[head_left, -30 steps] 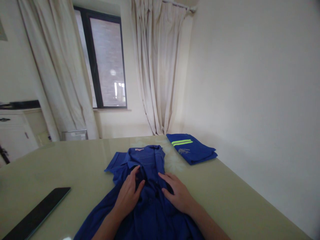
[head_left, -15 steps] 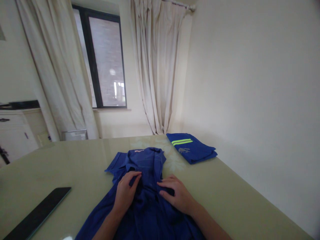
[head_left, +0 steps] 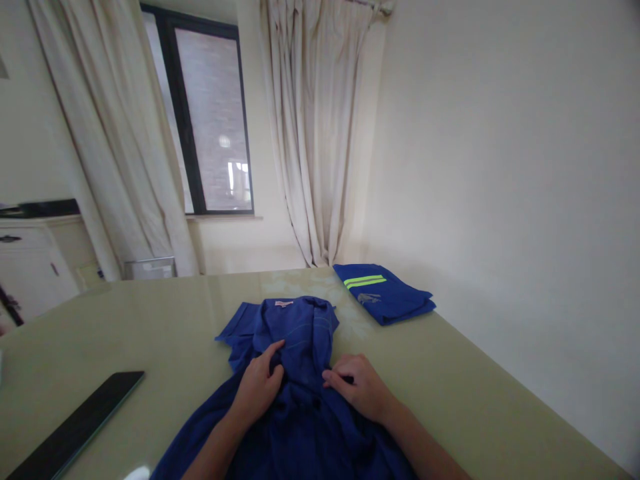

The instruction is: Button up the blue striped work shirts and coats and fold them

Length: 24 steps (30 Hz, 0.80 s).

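A dark blue garment (head_left: 300, 333) with a collar and a small pale label lies bunched on the table, its lower part reaching the bottom edge of the view. On its left side rests my left hand (head_left: 260, 383), thumb and index finger apart, fingertips touching the cloth. My right hand (head_left: 363, 387) pinches the garment's right edge between thumb and curled fingers. Beyond it, to the right, lies a folded blue cloth (head_left: 395, 299) with bright yellow-green stripes.
The pale green glossy table (head_left: 470, 387) meets a wall on the right. A long dark flat object (head_left: 75, 427) lies at the left. Behind are curtains (head_left: 320, 133), a window (head_left: 215, 120) and a white cabinet (head_left: 35, 260).
The garment's collar end has shifted slightly right. My left hand has moved a little right and its fingers have spread. My right hand has shifted right, its fingers more curled on the cloth.
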{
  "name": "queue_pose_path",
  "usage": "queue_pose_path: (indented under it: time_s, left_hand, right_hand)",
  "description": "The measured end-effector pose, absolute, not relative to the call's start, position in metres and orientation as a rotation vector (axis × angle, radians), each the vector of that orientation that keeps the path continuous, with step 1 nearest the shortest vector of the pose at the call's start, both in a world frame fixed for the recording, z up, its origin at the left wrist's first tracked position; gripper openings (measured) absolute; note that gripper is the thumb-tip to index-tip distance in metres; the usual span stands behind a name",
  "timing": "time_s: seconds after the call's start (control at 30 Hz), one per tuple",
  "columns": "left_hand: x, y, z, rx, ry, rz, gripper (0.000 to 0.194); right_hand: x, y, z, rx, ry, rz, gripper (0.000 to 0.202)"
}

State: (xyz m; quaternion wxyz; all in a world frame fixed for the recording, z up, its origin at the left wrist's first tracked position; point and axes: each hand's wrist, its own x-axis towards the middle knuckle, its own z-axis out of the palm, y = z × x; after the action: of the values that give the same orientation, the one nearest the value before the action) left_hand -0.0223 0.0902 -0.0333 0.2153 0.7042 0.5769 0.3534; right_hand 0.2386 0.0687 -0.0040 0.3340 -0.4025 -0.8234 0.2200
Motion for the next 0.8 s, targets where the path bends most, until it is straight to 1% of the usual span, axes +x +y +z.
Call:
queue_pose_path:
  time_s: [0.13,0.17,0.27,0.33,0.43,0.47,0.5,0.53,0.57,0.67,0.7,0.73,0.8]
  left_hand:
    - [-0.020,0.087,-0.026,1.973,1.572,1.025,0.044]
    - [-0.019,0.086,-0.023,1.977,1.551,1.028,0.044]
    - [-0.015,0.083,-0.014,1.948,1.509,0.965,0.056]
    - [-0.017,0.078,-0.010,1.844,1.489,0.783,0.064]
    - [-0.032,0.070,-0.003,1.630,1.326,0.374,0.070]
    - [-0.040,0.068,-0.001,1.589,1.272,0.298,0.072]
    - [-0.049,0.067,0.001,1.573,1.265,0.297,0.073]
    - [-0.056,0.068,0.003,1.579,1.316,0.382,0.074]
    - [-0.062,0.071,0.004,1.596,1.415,0.541,0.075]
    - [-0.066,0.085,-0.004,1.668,1.783,1.161,0.067]
    - [-0.063,0.090,-0.011,1.739,1.845,1.291,0.063]
    - [-0.058,0.094,-0.019,1.839,1.872,1.352,0.060]
    - [-0.047,0.100,-0.039,2.057,1.855,1.271,0.060]
  right_hand:
    - [0.241,0.069,-0.003,-1.056,-2.133,0.676,0.055]
    - [0.243,0.068,-0.002,-1.064,-2.139,0.722,0.055]
    - [0.246,0.066,0.001,-1.062,-2.167,0.975,0.055]
    - [0.247,0.061,0.004,-1.011,-2.185,1.190,0.055]
    - [0.245,0.056,0.007,-0.901,-2.161,1.433,0.051]
    - [0.245,0.057,0.007,-0.895,-2.103,1.484,0.052]
    - [0.245,0.059,0.006,-0.921,-2.012,1.497,0.054]
    - [0.245,0.064,0.004,-0.980,-1.894,1.441,0.056]
    - [0.247,0.071,0.001,-1.065,-1.763,1.307,0.056]
    - [0.256,0.092,-0.015,-1.321,-1.446,0.688,0.049]
    - [0.259,0.099,-0.021,-1.378,-1.416,0.547,0.048]
    - [0.262,0.103,-0.027,-1.417,-1.438,0.473,0.050]
    - [0.265,0.108,-0.038,-1.448,-1.580,0.454,0.053]
